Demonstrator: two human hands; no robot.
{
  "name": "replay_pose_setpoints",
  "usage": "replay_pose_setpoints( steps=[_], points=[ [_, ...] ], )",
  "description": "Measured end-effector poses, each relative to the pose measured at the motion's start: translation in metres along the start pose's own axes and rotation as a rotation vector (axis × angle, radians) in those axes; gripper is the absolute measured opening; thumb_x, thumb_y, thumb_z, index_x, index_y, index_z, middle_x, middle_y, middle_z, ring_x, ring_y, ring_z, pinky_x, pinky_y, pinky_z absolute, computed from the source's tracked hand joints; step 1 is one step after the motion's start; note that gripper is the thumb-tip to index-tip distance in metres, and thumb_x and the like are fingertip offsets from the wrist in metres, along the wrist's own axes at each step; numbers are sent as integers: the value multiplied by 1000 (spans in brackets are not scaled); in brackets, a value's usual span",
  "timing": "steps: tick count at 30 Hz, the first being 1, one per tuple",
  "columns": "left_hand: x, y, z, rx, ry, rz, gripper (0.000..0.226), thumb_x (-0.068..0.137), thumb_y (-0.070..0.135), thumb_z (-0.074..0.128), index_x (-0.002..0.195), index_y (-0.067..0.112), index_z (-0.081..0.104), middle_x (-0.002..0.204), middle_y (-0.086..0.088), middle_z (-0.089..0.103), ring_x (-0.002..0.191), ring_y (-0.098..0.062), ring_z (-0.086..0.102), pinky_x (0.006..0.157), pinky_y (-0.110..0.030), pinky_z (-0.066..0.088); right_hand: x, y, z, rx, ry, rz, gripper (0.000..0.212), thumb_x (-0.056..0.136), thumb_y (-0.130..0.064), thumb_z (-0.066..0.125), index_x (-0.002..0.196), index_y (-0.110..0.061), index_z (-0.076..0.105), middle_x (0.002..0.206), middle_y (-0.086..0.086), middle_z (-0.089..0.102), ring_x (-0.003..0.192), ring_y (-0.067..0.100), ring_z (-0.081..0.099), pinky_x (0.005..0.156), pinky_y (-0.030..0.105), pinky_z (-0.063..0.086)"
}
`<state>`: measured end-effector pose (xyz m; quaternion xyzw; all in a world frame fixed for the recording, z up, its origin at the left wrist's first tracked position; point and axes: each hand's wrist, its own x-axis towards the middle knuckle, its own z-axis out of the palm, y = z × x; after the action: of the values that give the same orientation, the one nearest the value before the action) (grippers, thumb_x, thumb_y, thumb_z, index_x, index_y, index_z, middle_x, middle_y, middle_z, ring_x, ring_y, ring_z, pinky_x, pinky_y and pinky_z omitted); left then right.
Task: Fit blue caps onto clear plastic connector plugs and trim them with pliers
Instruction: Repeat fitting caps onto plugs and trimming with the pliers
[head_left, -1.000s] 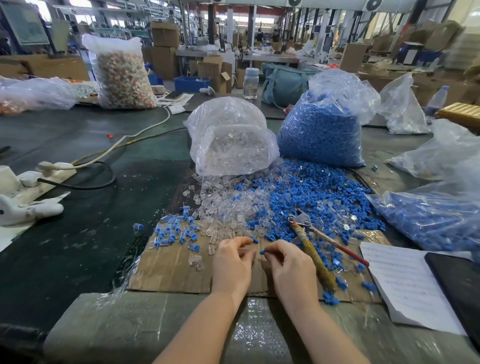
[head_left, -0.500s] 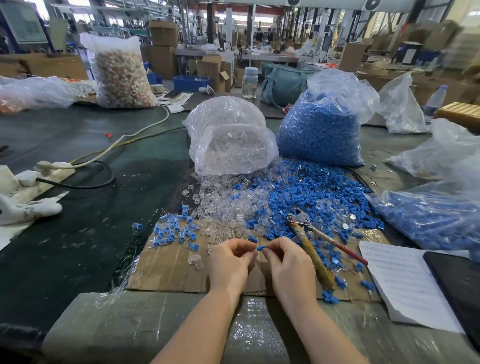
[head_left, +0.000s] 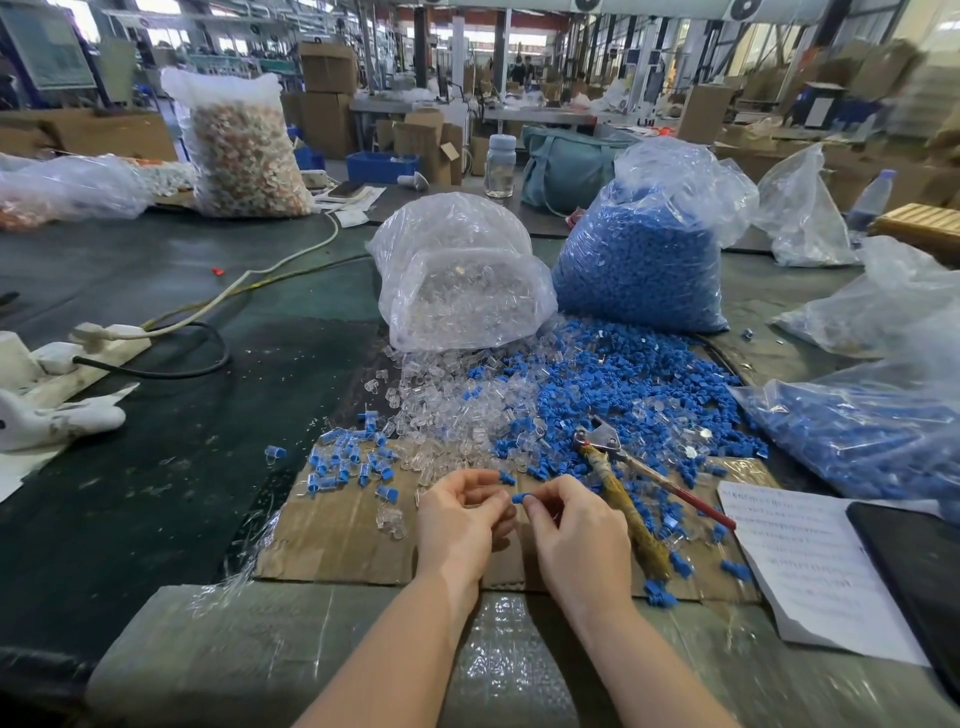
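My right hand pinches small blue cap; my left hand curls round clear plug, barely visible, over corrugated cardboard; worn pliers beside; dark green bench, cluttered factory hall

Your right hand pinching a blue cap, your left hand curled just beside it over the cardboard sheet, pliers lying to your right, bag of clear plugs and bag of blue caps behind the spilled heap.

Matt corrugated cardboard sheet
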<state>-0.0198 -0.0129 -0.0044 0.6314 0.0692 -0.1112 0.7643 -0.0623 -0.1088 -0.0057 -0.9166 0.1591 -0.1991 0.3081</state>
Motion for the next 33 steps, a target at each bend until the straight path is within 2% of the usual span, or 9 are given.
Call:
replay_pose_setpoints(
  steps=[4,8,11,13,15,19,25,33],
  points=[
    [-3,1,3,10,-2,18,17,84,-8,60,88,8,62,77,-11,66,56,-13,65,56,-25,56,0,0,1,-51,-1,-20,12,91,-33,55,79,-27,53,77,-12,58,81,9,55,74,25,21],
    [-7,2,6,73,0,81,16,83,-9,60,84,6,62,74,-11,65,58,-12,65,58,-25,57,1,1,-1,-72,-2,-34,13,91,-34,54,81,-26,56,80,-10,62,82,10,55,73,25,20],
    [-7,4,5,82,1,77,15,83,-8,61,83,7,62,72,-10,64,60,-14,65,62,-30,58,2,1,-4,-14,-7,-61,12,90,-31,59,82,-23,62,79,-10,62,78,10,53,77,26,31],
    [-6,5,3,45,-9,41,13,84,-7,60,85,6,61,74,-10,64,59,-14,63,59,-27,56,3,3,-6,46,-40,-75,10,88,-27,63,86,-19,68,82,-8,65,81,12,57,82,31,42],
    [-6,7,2,9,-26,6,12,85,-6,60,87,6,61,77,-11,64,58,-13,63,57,-25,56,3,4,-8,93,-72,-96,8,87,-24,65,92,-19,69,85,-8,66,84,12,58,84,33,46],
    [-7,7,1,-4,-55,-17,10,84,-5,60,86,5,63,81,-14,63,60,-15,62,58,-25,57,5,5,-11,136,-94,-147,26,84,-17,68,110,-22,67,93,-11,63,90,8,57,87,31,48],
    [-7,7,0,-15,-83,-42,9,85,-7,58,88,0,64,83,-17,64,64,-20,62,57,-24,56,5,6,-13,120,-109,-205,20,84,-12,67,102,-19,72,91,-9,64,91,8,57,85,31,48],
    [-6,4,-1,2,-79,-40,7,82,-6,63,87,-1,65,77,-15,65,59,-17,63,55,-23,55,5,7,-13,92,-73,-237,14,83,-19,68,97,-21,70,89,-10,63,89,7,55,84,30,48]
  ],
)
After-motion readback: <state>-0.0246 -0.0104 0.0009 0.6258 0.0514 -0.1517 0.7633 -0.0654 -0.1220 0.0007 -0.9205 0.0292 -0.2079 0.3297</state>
